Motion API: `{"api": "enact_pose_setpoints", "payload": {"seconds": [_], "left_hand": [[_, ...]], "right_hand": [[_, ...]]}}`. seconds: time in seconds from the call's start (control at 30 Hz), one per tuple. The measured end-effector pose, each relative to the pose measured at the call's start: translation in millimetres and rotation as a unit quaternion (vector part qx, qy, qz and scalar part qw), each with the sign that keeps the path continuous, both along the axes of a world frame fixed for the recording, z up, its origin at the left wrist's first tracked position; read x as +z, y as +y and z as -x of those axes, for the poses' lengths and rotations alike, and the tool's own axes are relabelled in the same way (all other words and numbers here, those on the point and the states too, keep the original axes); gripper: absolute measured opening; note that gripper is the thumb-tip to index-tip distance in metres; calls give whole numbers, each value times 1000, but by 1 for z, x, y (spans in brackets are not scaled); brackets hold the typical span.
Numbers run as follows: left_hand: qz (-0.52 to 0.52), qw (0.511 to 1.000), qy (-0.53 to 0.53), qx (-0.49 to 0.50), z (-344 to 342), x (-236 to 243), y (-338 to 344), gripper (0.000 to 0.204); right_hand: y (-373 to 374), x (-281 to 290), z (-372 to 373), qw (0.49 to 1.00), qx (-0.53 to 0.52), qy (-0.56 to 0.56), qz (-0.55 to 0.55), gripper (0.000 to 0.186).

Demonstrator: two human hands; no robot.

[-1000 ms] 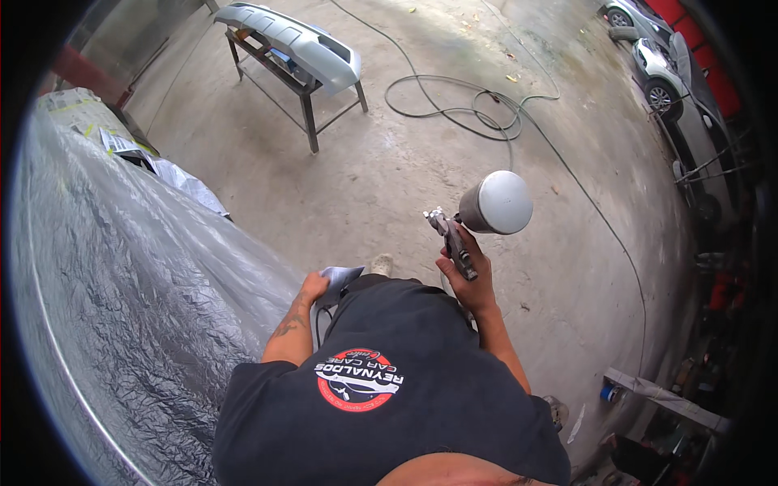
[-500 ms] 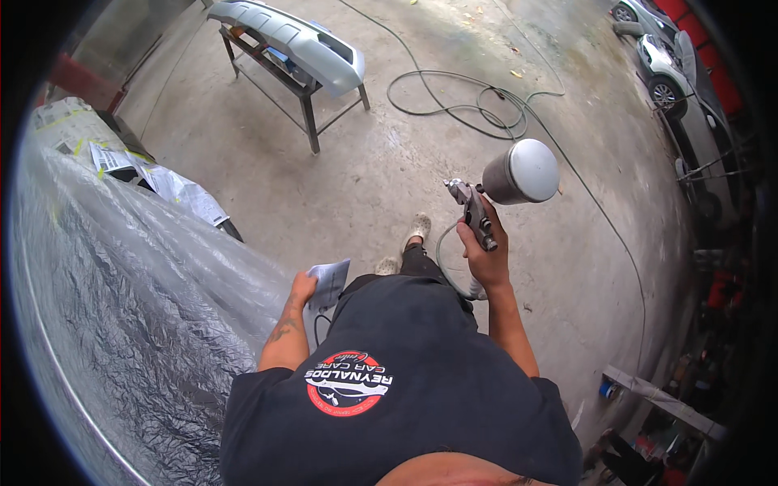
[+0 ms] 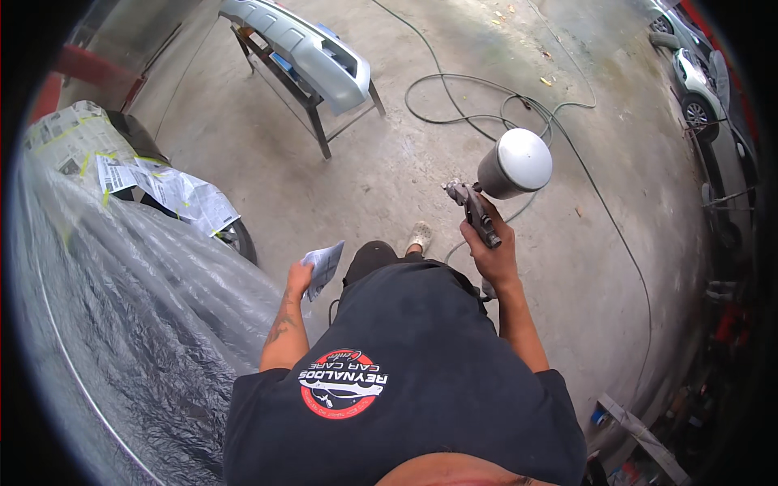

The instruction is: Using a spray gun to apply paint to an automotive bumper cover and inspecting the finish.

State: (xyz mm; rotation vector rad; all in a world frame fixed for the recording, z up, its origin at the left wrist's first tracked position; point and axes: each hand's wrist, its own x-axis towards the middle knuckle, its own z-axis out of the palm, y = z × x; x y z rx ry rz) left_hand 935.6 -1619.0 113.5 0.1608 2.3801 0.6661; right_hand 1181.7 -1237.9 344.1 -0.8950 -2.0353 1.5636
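My right hand is wrapped round the grip of a paint spray gun, held out in front and to the right. A round cup with a pale lid sits on the gun and leans to the right. From below the grip, a hose runs down beside my leg. My left hand pinches a folded sheet of printed paper at its left edge, beside my left thigh. The two hands are well apart.
Plastic sheeting and taped newspaper cover a car at my left. Ahead, a silver bumper rests on a metal stand. A green hose lies coiled on the concrete floor. Cars stand at the far right.
A step has been taken: my left knee is now raised. The paper has come up a little with my left hand, and the surroundings have shifted in view. Both grips are unchanged.
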Motion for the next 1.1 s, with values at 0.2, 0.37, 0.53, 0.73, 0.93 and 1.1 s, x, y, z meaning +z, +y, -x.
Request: {"api": "enact_pose_setpoints", "payload": {"seconds": [0.2, 0.37, 0.53, 0.73, 0.93, 1.1], "left_hand": [[-58, 998, 0, 33, 7, 12, 50, 36], [-13, 999, -15, 26, 7, 4, 54, 37], [-4, 1000, -14, 21, 12, 6, 58, 36], [44, 998, 2, -40, 37, -14, 58, 35], [-2, 999, -38, -36, 73, -11, 86, 40], [-21, 999, -29, -38, 82, 0, 98, 38]], "right_hand": [[30, -3, 5, 999, -25, 5, 26, 50], [45, -5, 7, 994, 55, -11, 90, 50], [50, -13, 17, 1000, -12, -5, 13, 50], [45, -8, 29, 998, -47, -10, 46, 49], [39, -1, 35, 998, 38, -21, 51, 48], [36, 0, 41, 994, 67, -21, 83, 48]]}}
